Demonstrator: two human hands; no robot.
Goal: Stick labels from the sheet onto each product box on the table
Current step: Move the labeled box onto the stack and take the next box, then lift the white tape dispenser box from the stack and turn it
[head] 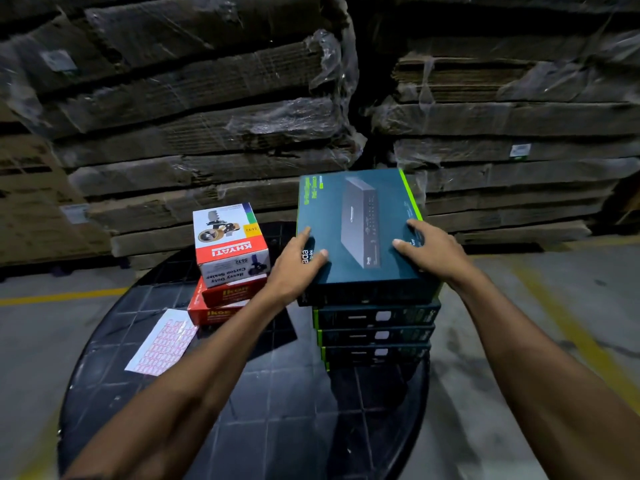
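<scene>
On the round black table [277, 410] stands a stack of teal boxes [375, 336] with green edges. The top teal box [360, 209] sits slightly askew on the stack and carries a picture of a network device. My left hand [298, 265] grips its near left edge, thumb on the lid. My right hand [431, 251] holds its near right edge, fingers and thumb on the lid. A white label sheet [162, 344] with rows of red labels lies flat on the table's left part. Behind the sheet, a white-and-red carton sealer box [230, 244] tops two red boxes [216, 306].
Tall shrink-wrapped bundles of flat cardboard [194, 116] rise close behind the table. A second such pile [502, 133] stands at the right. The grey floor around the table carries yellow lines [62, 296].
</scene>
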